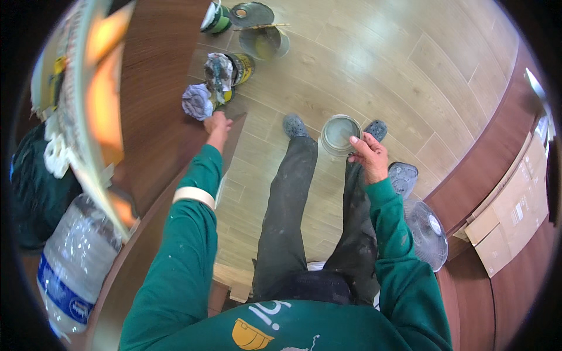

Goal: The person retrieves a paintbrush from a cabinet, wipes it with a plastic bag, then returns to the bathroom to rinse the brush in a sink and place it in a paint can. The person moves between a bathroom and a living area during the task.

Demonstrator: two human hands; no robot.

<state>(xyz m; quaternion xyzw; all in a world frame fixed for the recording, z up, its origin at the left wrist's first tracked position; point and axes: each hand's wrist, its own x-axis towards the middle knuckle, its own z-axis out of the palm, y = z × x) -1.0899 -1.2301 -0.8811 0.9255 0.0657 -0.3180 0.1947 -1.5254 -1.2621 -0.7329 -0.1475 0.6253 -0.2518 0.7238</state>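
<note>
My left hand [218,124] reaches forward beside a crumpled grey-lilac cloth [197,102], at the edge of a brown wooden surface. Its fingers are curled, and whatever they may grip is hidden. Just beyond stands a yellow and black can [241,69] with a stained rag [218,75] beside it. My right hand [370,155] is raised in front of my body, thumb against curled fingers. A small dark bit shows at its fingertips, too small to name. Below that hand, a round open tin [340,134] with pale grey-green contents appears between my shoes.
An open tin [264,44] with a stick across it and a dark lid [252,14] stand farther off, near a green and white tub [216,17]. A fan [426,234] and flattened cardboard [509,205] lie right. A large water bottle [79,263] is left.
</note>
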